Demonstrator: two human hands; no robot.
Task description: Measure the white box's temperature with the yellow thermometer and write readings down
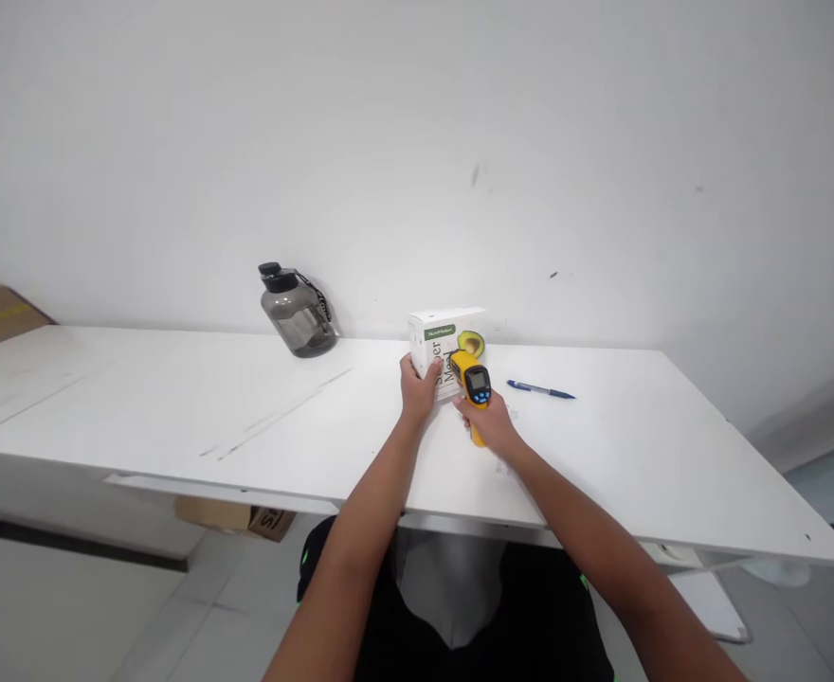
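My left hand (418,386) has the box (440,333), just beyond the thermometer (477,381) in my right hand (497,422). On the table (175,398), the bottle (300,317) sits left, near the wall (417,142); the pen (540,389) lies right.

Extends both bare arms from the bottom edge of the frame, the left forearm (381,483) slanting up and rightward, the right forearm (580,511) up and leftward, wrists converging near the centre. Grips with the left hand (419,390), its thumb angled up to the right, and, slightly lower and just to the right, with the right hand (497,424) curled tight. Shows black-clad thighs (552,606) at bottom centre.
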